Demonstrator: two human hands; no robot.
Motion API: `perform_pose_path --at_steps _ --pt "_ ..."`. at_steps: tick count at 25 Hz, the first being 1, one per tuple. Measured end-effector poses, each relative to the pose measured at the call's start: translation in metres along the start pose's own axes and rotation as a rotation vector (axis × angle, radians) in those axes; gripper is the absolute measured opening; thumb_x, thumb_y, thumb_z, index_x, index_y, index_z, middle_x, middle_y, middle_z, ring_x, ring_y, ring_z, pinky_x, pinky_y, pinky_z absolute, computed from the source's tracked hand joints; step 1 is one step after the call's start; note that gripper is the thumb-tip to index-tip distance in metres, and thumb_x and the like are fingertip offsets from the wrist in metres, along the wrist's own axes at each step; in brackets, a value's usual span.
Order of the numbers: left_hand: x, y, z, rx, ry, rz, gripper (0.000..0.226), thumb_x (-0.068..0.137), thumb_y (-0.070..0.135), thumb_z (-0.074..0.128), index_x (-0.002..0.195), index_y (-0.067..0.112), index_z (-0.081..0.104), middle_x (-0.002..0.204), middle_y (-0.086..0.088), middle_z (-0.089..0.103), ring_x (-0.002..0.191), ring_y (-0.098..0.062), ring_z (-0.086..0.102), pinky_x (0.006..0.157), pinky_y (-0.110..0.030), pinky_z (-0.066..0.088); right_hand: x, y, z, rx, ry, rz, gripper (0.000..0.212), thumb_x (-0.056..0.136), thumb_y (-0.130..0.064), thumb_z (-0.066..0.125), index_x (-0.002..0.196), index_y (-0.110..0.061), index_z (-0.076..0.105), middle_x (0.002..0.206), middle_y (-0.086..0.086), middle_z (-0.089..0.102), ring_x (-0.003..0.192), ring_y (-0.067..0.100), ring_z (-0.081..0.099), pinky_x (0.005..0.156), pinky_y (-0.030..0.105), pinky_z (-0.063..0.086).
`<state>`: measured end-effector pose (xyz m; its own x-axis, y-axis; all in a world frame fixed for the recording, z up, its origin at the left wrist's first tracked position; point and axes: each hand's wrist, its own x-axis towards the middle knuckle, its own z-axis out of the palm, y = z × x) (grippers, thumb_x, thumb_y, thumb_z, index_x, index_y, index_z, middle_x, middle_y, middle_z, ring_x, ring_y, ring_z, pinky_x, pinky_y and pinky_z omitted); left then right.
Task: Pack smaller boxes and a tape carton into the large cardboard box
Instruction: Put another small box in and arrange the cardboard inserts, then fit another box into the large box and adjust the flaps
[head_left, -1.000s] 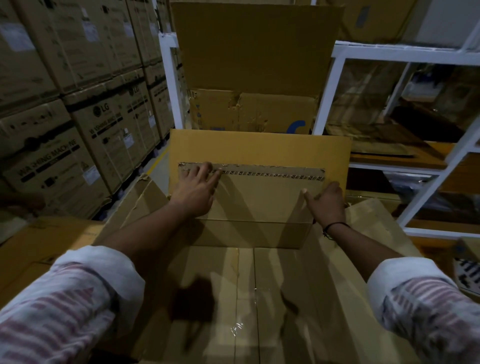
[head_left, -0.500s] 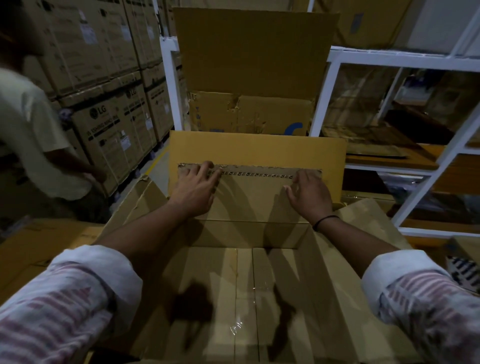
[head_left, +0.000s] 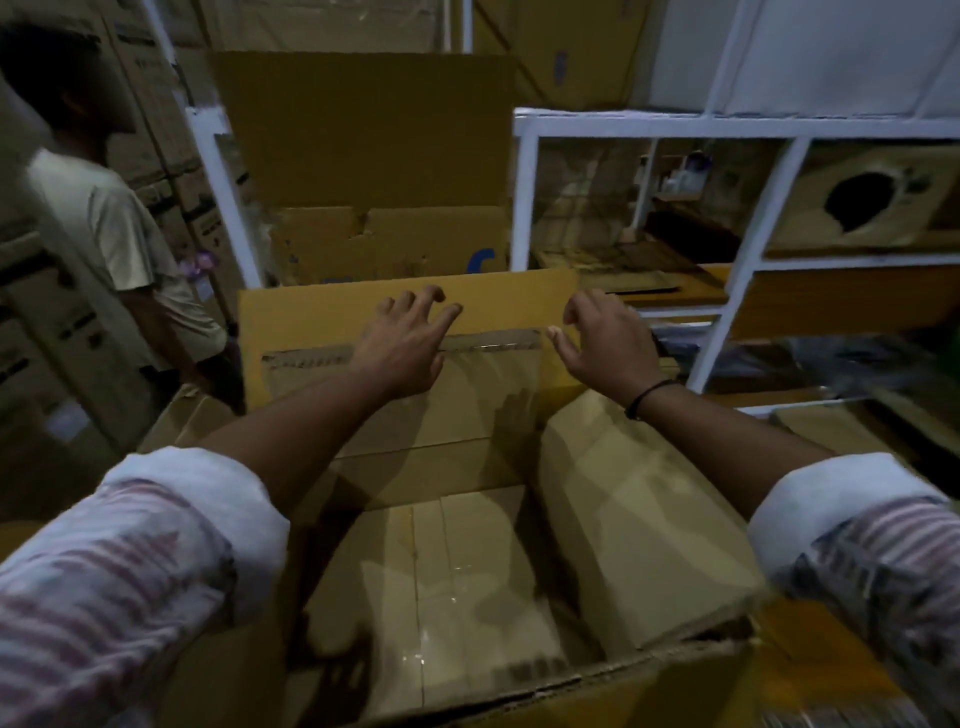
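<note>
The large cardboard box (head_left: 597, 686) stands open below me, its taped floor (head_left: 431, 582) bare. Its far flap (head_left: 311, 317) stands upright, and the right flap (head_left: 639, 519) leans inward over the opening. My left hand (head_left: 402, 345) lies on the far flap with fingers spread, over the torn tape line. My right hand (head_left: 605, 343) hovers at the flap's right edge, fingers loosely curled, thumb out, holding nothing that I can see. No smaller boxes or tape carton show inside the box.
A person in a pale shirt (head_left: 114, 228) stands close at the left, in front of stacked appliance cartons (head_left: 31, 322). A white metal rack (head_left: 748, 249) holding flat cardboard fills the right. Another open carton (head_left: 374, 156) stands behind the box.
Both hands have slid up from the box's far inner wall onto its flap, the left one also shifting right. The person at the left has stepped further into view.
</note>
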<state>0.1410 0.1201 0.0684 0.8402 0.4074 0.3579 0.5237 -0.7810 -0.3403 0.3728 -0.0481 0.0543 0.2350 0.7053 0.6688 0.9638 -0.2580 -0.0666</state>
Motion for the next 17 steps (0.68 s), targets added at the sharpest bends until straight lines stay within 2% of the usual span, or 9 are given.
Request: perform_pose_path --at_steps 5,9,11,15,17 --pt "0.054 0.097 -0.043 -0.006 0.078 0.154 0.069 0.094 0.047 0.058 0.154 0.023 0.034 0.152 -0.014 0.037 0.129 -0.035 0.047 0.101 -0.050 0.046 -0.053 0.083 -0.060 0.012 0.064 0.122 0.022 0.093 -0.037 0.063 0.085 -0.021 0.051 0.082 0.000 0.053 0.079 0.024 0.051 0.067 0.041 0.045" --pt "0.087 0.212 -0.073 -0.086 0.120 0.186 0.065 0.092 0.049 0.061 0.149 0.023 0.042 0.150 -0.017 0.040 0.126 -0.038 0.049 0.100 -0.050 0.045 -0.138 0.167 -0.100 0.051 0.075 0.298 0.022 0.093 -0.033 0.066 0.082 -0.020 0.051 0.081 -0.001 0.052 0.079 0.024 0.051 0.066 0.040 0.045" --pt "0.099 0.275 -0.083 -0.130 0.113 0.193 0.065 0.091 0.049 0.062 0.148 0.024 0.044 0.151 -0.017 0.040 0.127 -0.038 0.048 0.100 -0.049 0.045 -0.185 0.208 -0.122 0.042 0.053 0.371 0.022 0.094 -0.032 0.066 0.082 -0.021 0.051 0.082 -0.002 0.051 0.079 0.020 0.050 0.065 0.037 0.045" --pt "0.114 0.388 -0.097 -0.225 0.093 0.234 0.062 0.089 0.047 0.064 0.144 0.024 0.048 0.149 -0.014 0.041 0.125 -0.038 0.049 0.098 -0.048 0.044 -0.261 0.280 -0.164 0.009 0.009 0.470 0.022 0.092 -0.031 0.065 0.081 -0.026 0.046 0.081 -0.005 0.046 0.081 0.021 0.049 0.066 0.034 0.034" --pt "0.119 0.435 -0.097 -0.247 0.059 0.240 0.063 0.091 0.051 0.061 0.147 0.026 0.045 0.152 -0.014 0.039 0.129 -0.037 0.048 0.100 -0.047 0.043 -0.290 0.307 -0.180 -0.015 -0.007 0.551 0.019 0.092 -0.034 0.063 0.083 -0.025 0.048 0.084 -0.002 0.051 0.087 0.025 0.053 0.069 0.035 0.038"
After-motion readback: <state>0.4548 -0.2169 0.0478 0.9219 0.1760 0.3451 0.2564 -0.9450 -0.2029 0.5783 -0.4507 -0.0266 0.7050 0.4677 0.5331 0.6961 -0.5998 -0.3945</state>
